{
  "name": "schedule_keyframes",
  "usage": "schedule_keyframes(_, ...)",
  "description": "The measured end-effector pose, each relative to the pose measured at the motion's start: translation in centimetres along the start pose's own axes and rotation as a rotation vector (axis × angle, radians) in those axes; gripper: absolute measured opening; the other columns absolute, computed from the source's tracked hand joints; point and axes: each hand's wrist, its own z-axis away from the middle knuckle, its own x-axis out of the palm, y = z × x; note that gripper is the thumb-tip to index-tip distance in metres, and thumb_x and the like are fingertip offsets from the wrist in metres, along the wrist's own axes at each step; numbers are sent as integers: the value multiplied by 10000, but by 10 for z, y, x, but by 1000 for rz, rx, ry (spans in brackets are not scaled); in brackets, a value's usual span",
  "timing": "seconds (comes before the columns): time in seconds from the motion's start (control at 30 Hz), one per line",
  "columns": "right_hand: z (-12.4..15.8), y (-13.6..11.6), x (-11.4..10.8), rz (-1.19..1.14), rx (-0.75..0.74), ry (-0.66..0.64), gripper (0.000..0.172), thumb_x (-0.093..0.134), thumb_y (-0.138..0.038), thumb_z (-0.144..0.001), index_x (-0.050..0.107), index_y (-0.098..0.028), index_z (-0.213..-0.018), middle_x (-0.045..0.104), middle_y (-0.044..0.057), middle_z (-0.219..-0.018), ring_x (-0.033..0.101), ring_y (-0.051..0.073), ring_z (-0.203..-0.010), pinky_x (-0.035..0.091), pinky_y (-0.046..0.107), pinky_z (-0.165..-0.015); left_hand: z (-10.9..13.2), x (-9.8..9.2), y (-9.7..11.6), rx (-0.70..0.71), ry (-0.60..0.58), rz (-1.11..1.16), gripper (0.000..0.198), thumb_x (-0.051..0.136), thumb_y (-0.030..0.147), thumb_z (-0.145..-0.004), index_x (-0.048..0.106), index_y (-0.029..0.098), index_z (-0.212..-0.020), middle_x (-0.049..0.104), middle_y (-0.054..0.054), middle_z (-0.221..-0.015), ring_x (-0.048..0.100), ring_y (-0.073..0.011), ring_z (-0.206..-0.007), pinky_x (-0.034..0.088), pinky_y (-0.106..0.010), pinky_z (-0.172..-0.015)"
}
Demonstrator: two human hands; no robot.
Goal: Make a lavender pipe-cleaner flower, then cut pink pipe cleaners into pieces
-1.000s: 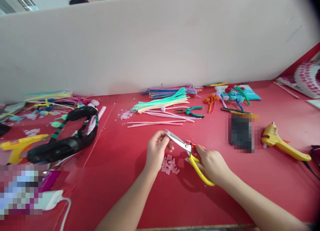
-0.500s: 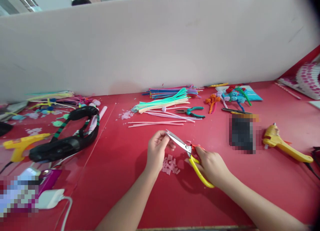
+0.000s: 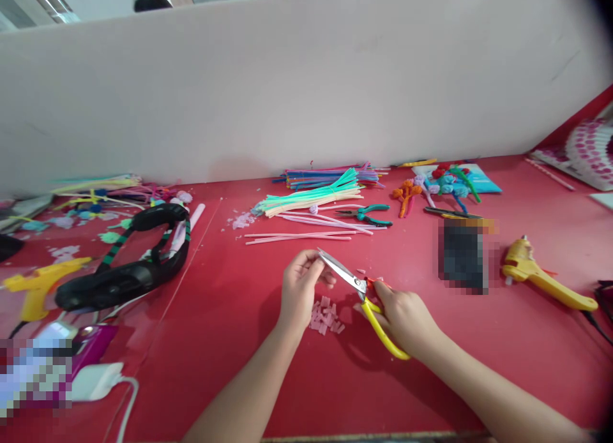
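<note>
My right hand [image 3: 408, 315] is closed round the scissors [image 3: 378, 325], which have yellow and orange handles. Their silver blades point up and left, nearly together, with the tips at the fingers of my left hand [image 3: 301, 283]. The left thumb and forefinger are pinched beside the tips; whatever they hold is too small or hidden to make out. Below, between my hands, a little heap of short pink cut pieces [image 3: 325, 318] lies on the red table [image 3: 230, 379]. Beyond the hands are several thin pink pipe cleaners [image 3: 297, 238].
Farther back lie bundled pipe cleaners [image 3: 313, 202], teal-handled pliers [image 3: 371, 213] and pipe-cleaner flowers [image 3: 447, 181]. At right is a yellow glue gun [image 3: 546, 277] near a blurred dark object [image 3: 462, 258]. Another glue gun [image 3: 41, 283] and a black headset-like band [image 3: 124, 283] are at left, before a white partition [image 3: 287, 85].
The glue gun at the far left has shifted slightly left and tilted. My hands and the scissors have stayed almost in place.
</note>
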Motion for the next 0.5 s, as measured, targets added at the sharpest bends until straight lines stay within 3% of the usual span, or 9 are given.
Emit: schedule_keyframes(0.5,-1,1,0,-11,1,-12,336,326,-463,-869,467,-171,-785,614,49,-532,570,185,-436,163,258,-439,0,0,0,-18,19,-18,133,568,281,-764,560,151,-790,602,3,-634,562,-99,-501,455,-217,-489)
